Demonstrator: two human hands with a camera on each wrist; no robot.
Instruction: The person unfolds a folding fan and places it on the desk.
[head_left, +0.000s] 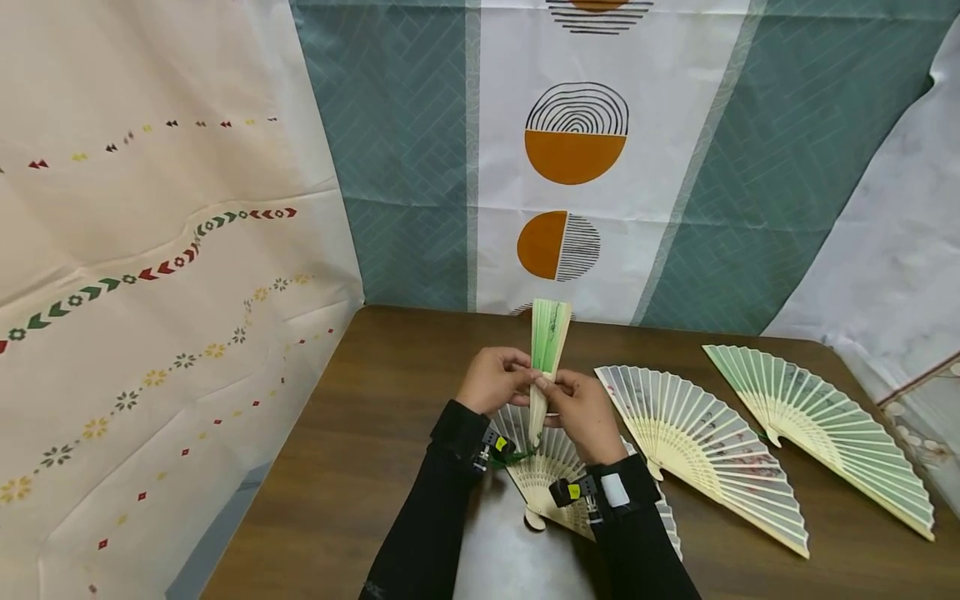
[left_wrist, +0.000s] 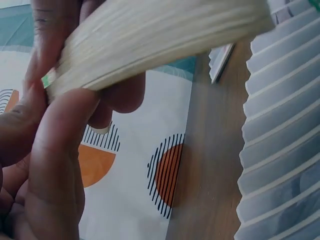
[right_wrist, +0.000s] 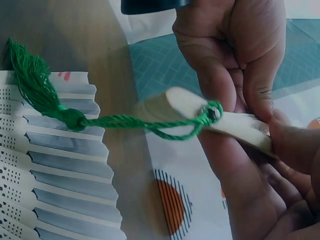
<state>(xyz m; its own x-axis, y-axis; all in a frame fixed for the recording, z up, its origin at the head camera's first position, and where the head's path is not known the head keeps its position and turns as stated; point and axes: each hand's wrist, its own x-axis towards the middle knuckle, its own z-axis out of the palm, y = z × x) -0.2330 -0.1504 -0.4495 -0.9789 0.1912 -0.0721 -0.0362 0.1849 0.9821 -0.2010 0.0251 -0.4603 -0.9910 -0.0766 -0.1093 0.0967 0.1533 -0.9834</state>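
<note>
A folded green hand fan (head_left: 550,333) stands upright above the table, its green leaf at the top and pale ribs below. My left hand (head_left: 491,383) pinches it from the left near where leaf and ribs meet. From the right, my right hand (head_left: 588,417) grips the same fan with thumb and fingers. In the left wrist view the stacked ribs (left_wrist: 160,40) lie close together. A green tassel (right_wrist: 32,80) hangs by a cord from the rivet end in the right wrist view. Under my hands a spread white fan (head_left: 551,479) lies on the table, partly hidden by my right arm.
To the right on the brown wooden table (head_left: 360,433) lie a spread white fan with dark and red markings (head_left: 705,450) and a spread pale green fan (head_left: 825,433). Patterned cloths (head_left: 405,150) hang behind and at the sides.
</note>
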